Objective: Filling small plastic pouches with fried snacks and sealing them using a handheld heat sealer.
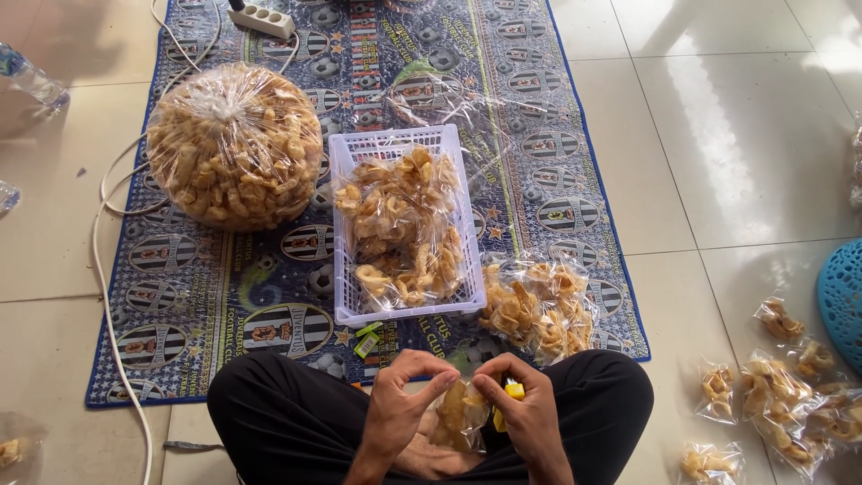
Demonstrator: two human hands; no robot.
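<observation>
Glossy clear plastic bag (458, 415), white plastic basket (346, 224)

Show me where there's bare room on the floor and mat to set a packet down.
Free: the floor tiles right of the patterned mat, and the mat strip between the white basket and that edge. Crowded: the big sack of crackers left, the small packets by the right knee, more packets far right.

One big bag of crackers (234, 144); one white basket (346, 171); one power strip (261, 19); two hands.
</observation>
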